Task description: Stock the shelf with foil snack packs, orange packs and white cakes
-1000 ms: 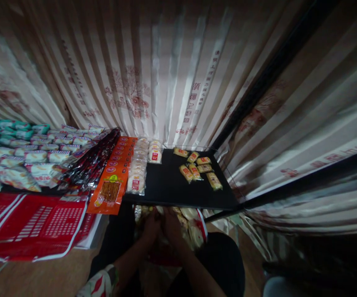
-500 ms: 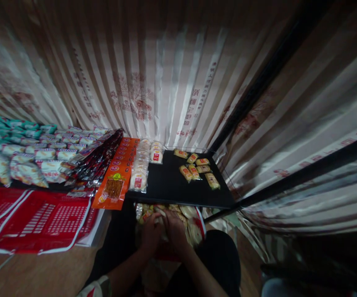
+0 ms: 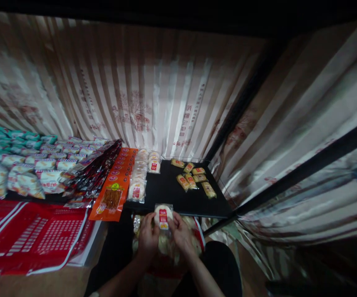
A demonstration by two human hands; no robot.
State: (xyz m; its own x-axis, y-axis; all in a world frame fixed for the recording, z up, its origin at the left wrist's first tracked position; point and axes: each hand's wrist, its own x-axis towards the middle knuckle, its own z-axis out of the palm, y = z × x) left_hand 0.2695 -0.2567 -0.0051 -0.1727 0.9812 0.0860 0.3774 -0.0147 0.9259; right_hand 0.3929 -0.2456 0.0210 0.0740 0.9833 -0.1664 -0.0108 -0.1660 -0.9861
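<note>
Between my left hand and my right hand is a packet of round white crackers in clear wrap with a red label. The fingers of both hands are closed on its sides. Below it, a red container full of wrapped snacks sits between my knees, partly hidden by my arms. Just beyond, on the black shelf, a row of similar round cracker packets runs back, with a shorter row beside it. Several small yellow packets lie toward the right.
Left along the shelf are an orange snack bag, dark red packets, white packets and green packets. Red baskets stand below. Black poles cross the right side, and a pleated curtain hangs behind.
My hands were down among the snacks in the container. They have come up and forward, now holding a cracker packet near the shelf's front edge. The view has tilted slightly.
</note>
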